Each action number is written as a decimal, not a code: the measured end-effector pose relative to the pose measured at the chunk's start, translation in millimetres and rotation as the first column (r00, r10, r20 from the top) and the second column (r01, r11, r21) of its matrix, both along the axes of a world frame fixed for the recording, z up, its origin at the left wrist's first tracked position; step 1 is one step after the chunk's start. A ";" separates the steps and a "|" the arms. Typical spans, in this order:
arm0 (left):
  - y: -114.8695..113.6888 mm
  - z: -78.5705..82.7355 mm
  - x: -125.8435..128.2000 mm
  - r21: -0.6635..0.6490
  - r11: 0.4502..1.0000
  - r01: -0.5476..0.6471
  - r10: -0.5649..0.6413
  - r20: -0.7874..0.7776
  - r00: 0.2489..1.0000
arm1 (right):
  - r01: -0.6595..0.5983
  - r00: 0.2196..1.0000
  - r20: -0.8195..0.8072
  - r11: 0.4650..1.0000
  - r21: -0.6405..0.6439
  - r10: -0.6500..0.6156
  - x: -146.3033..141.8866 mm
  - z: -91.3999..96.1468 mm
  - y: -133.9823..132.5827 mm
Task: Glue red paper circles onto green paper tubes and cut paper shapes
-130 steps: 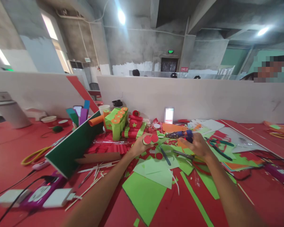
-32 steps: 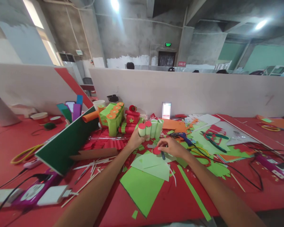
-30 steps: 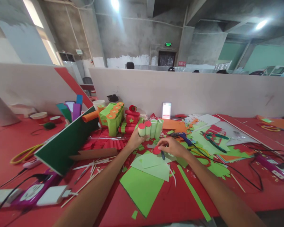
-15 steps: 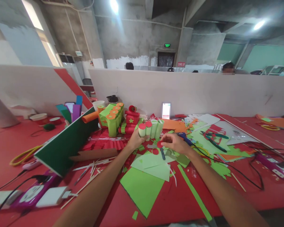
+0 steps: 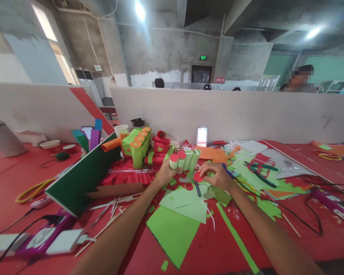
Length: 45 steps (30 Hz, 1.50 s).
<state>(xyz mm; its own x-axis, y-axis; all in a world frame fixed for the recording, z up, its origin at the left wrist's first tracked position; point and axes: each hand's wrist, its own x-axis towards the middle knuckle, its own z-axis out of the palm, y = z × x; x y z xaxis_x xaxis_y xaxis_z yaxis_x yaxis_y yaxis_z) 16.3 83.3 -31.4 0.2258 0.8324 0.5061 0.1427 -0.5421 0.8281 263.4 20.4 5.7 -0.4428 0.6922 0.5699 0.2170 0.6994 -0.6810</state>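
Observation:
My left hand (image 5: pixel 165 173) is closed around a row of light green paper tubes (image 5: pixel 186 160) held upright-tilted above the table. Red discs cap the two nearest tubes; the tubes to their right show open ends. To the right, my right hand (image 5: pixel 218 175) pinches a red paper disc (image 5: pixel 198 177) at its edge, apart from the tubes. Below it another red disc (image 5: pixel 189 186) lies by a small dark-bladed tool (image 5: pixel 198 190), partly on light green paper sheets (image 5: pixel 183 202).
A bright green sheet (image 5: pixel 176 233) lies in front. Left are a dark green board (image 5: pixel 80 179), thin sticks (image 5: pixel 111 214) and a purple power strip (image 5: pixel 46 233). Green-orange paper models (image 5: pixel 136 145) stand behind. Pliers (image 5: pixel 262 173), a black cable (image 5: pixel 286 206) and scraps lie right.
My right hand has moved slightly right with the red disc, which now faces the camera more. The tubes in my left hand have tilted a little. Beyond the partition, a person has risen higher.

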 end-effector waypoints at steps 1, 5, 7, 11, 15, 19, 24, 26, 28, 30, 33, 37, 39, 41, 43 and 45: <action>0.6 -0.8 -0.4 -0.006 1.000 0.020 -0.020 -0.009 1.000 | 0.000 1.000 0.003 1.000 -0.013 0.000 -0.4 0.4 -0.4; 1.3 -2.9 -1.2 -0.033 0.997 0.068 -0.069 -0.038 0.997 | 0.004 0.998 0.059 0.999 -0.032 -0.002 -1.0 6.3 -4.4; -0.2 -2.6 -1.2 -0.023 0.996 0.082 -0.084 -0.063 0.994 | 0.032 0.997 0.073 0.999 -0.035 -0.029 -0.1 10.3 -6.8; -5.7 0.6 -1.3 0.035 0.996 0.079 -0.074 -0.125 0.989 | 0.087 0.996 0.017 0.993 -0.073 -0.086 4.5 15.3 -7.7; -10.4 4.1 -1.7 0.086 0.992 0.096 -0.079 -0.179 0.981 | 0.104 0.990 -0.084 0.991 -0.082 -0.111 9.9 18.1 -4.7; -14.1 6.1 -0.7 0.109 0.988 0.105 -0.078 -0.233 0.969 | 0.155 0.982 -0.111 0.988 -0.011 -0.155 12.7 23.5 -4.1; -19.0 8.9 1.4 0.086 0.989 0.121 -0.090 -0.298 0.950 | 0.231 0.973 -0.034 0.973 0.013 -0.230 10.5 27.3 -6.9; -20.4 10.2 1.9 0.089 0.987 0.136 -0.103 -0.312 0.945 | 0.290 0.957 -0.011 0.957 0.028 -0.290 8.5 26.5 -7.3; -21.3 11.1 2.1 0.098 0.984 0.149 -0.111 -0.316 0.942 | 0.336 0.942 0.009 0.941 0.039 -0.337 6.3 25.2 -6.9; -21.6 11.1 2.2 0.109 0.983 0.149 -0.108 -0.313 0.944 | 0.356 0.934 0.018 0.933 0.048 -0.357 4.2 24.2 -6.3; -21.1 10.1 2.4 0.122 0.982 0.141 -0.098 -0.308 0.946 | 0.346 0.937 0.033 0.937 0.050 -0.348 1.4 23.7 -5.5; -20.6 9.8 2.8 0.136 0.980 0.147 -0.099 -0.307 0.947 | 0.352 0.934 0.038 0.933 0.068 -0.355 -2.1 23.7 -4.0; -20.6 10.3 2.9 0.134 0.978 0.158 -0.109 -0.313 0.943 | 0.368 0.927 0.038 0.923 0.109 -0.374 -3.5 23.9 -3.0; -20.6 10.8 2.8 0.132 0.977 0.166 -0.116 -0.321 0.940 | 0.380 0.920 0.041 0.911 0.159 -0.390 -4.5 24.3 -2.5; -20.4 11.0 2.5 0.137 0.977 0.164 -0.112 -0.322 0.940 | 0.386 0.914 0.047 0.901 0.197 -0.402 -5.2 24.7 -2.4; -20.5 11.0 2.5 0.143 0.977 0.157 -0.104 -0.322 0.941 | 0.394 0.908 0.057 0.892 0.221 -0.416 -5.8 24.6 -2.4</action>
